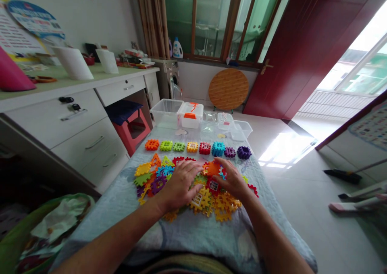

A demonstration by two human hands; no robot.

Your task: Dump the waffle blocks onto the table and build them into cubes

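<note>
A heap of interlocking plastic building tiles with notched edges lies on the cloth-covered table. My left hand (183,181) rests palm down over the middle of the heap, fingers stretched out. Just below its thumb is a yellow window tile (198,200). My right hand (232,179) is over the right side, with thumb and fingers apart beside an orange tile (213,168) and a red window tile (214,186); whether it touches them I cannot tell. Purple (158,184) and blue (165,171) tiles lie left of my left hand. Parts of the heap are hidden under both hands.
Behind the heap runs a row of small assembled cubes, from an orange cube (152,145) to a dark purple one (244,152). Clear plastic boxes (167,114) and a lidded box (190,116) stand at the table's far end. A red stool (133,128) is to the left.
</note>
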